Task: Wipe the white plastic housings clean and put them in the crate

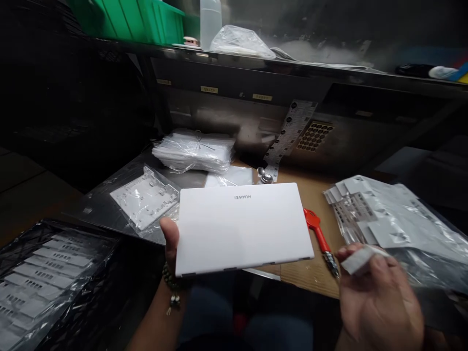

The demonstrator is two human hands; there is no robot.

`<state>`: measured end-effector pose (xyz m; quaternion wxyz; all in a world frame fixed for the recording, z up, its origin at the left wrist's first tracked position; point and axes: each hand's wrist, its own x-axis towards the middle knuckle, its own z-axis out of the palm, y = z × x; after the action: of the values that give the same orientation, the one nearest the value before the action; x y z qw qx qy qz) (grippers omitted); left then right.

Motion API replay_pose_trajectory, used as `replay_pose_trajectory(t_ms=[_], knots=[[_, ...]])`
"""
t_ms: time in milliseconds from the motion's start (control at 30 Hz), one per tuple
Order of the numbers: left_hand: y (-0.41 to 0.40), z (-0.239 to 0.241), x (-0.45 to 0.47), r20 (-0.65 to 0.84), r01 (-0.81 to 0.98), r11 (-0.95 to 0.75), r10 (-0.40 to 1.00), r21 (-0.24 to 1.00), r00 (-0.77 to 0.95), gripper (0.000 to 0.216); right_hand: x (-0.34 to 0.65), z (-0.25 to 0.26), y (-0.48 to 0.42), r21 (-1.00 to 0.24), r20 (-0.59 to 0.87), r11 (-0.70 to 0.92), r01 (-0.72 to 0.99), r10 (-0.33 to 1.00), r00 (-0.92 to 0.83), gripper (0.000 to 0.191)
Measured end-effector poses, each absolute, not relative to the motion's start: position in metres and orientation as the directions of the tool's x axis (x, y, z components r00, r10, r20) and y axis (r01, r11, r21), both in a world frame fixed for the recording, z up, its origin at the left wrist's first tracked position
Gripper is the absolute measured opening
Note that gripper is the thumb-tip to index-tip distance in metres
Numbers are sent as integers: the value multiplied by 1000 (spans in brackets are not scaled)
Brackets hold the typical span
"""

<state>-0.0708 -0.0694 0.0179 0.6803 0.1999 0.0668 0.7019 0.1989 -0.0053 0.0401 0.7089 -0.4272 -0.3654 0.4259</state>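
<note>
My left hand (170, 241) grips the near left corner of a closed white Huawei laptop (241, 226), thumb on top, holding it level above the table edge. A bead bracelet (171, 287) circles that wrist. My right hand (376, 297) hovers to the right of the laptop and pinches a small white label or slip (360, 261) between thumb and fingers. A red-handled screwdriver (320, 236) lies on the cardboard between the laptop and my right hand.
A pile of bagged white labels (387, 214) lies at the right, another bagged stack (195, 151) at the back. A bagged white plate (144, 197) lies left of the laptop. A black tray of labelled parts (40, 278) sits at the near left. A green bin (135, 19) stands on the shelf.
</note>
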Motion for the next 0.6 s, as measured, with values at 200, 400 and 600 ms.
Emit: replay_pose_trajectory(t_ms=[200,400,600], knots=[[-72,10,-68,352,-973,76,924,217,150,83,193,20,-2,-918,31,136,-372,961,275,21],[-76,-6,-76,347,-978,101,924,184,161,88,176,8,1,-862,-215,-140,-487,971,101,34],[-73,-7,-73,197,-973,67,974,219,111,89,155,8,-7,-798,-381,-278,-534,920,89,54]])
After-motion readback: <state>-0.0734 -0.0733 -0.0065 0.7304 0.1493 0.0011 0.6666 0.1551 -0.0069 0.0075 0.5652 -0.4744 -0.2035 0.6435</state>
